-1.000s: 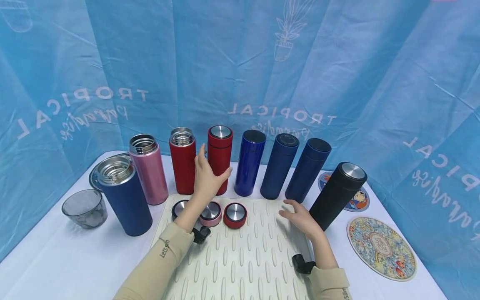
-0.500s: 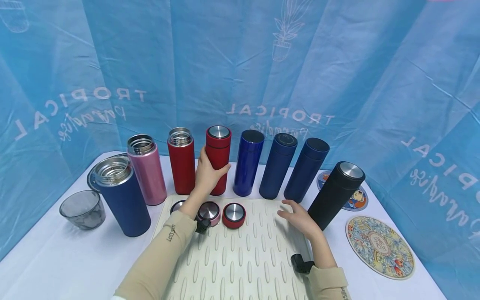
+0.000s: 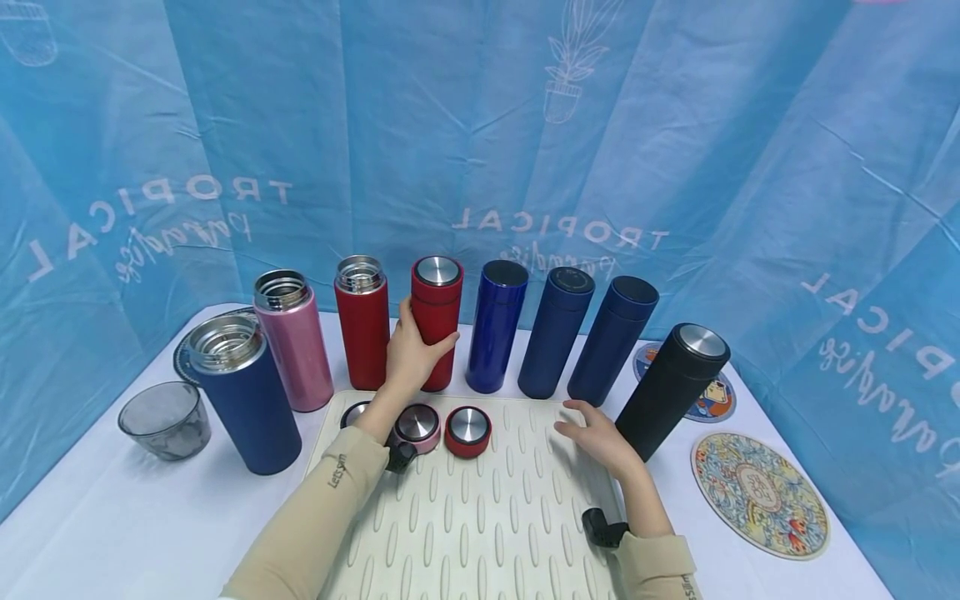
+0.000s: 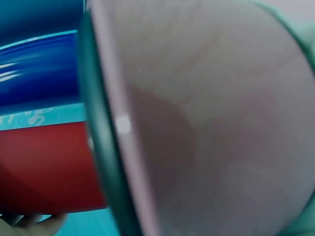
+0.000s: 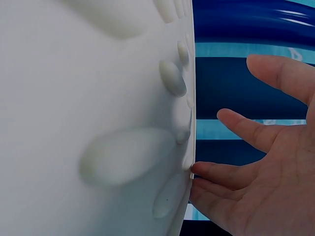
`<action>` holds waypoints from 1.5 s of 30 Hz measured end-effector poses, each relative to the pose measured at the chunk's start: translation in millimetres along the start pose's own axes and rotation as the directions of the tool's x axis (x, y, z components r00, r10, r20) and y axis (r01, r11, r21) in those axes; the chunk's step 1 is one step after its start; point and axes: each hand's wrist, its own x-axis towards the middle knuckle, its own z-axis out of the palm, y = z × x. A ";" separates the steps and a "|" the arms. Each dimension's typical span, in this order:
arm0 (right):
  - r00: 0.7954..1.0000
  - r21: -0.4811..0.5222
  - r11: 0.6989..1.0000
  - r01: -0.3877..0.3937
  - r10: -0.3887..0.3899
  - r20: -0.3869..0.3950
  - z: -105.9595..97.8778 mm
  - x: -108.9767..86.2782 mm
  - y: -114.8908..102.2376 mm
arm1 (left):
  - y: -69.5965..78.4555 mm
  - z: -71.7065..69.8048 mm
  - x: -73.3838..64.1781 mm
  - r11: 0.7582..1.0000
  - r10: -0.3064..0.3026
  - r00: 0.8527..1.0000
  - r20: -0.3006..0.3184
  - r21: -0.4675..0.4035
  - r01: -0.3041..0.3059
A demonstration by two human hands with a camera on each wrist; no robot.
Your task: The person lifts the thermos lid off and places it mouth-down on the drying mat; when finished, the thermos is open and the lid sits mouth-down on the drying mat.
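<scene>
My left hand (image 3: 409,357) grips the body of a lidded red thermos (image 3: 438,312), with fingers on its left side and thumb on its right. In the left wrist view that red thermos (image 4: 47,167) lies at the left, with fingertips (image 4: 42,225) below it, and a blurred lid top (image 4: 231,113) fills most of the picture. An open-topped red thermos (image 3: 363,333) stands just left of the hand. My right hand (image 3: 596,437) hovers over the mat's right edge with fingers apart and holds nothing; the right wrist view shows its fingers (image 5: 285,78) spread.
The ribbed cream mat (image 3: 480,517) bears a red lid (image 3: 468,431), a pink lid (image 3: 417,425) and a partly hidden lid (image 3: 354,412). Lidless pink (image 3: 294,342) and navy (image 3: 247,408) thermoses, a glass bowl (image 3: 167,421), several lidded blue ones and a black thermos (image 3: 672,392) surround it.
My left hand has closed in on the lidded red thermos and now holds it; the thermos top has shifted slightly lower in the head view. The right hand stays in place.
</scene>
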 end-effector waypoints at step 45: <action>0.998 0.024 0.998 0.053 -0.052 -0.035 -2.7 -0.2 -7.4 | 15.5 -61.5 -70.6 0.658 0.667 0.744 0.043 0.435 -0.615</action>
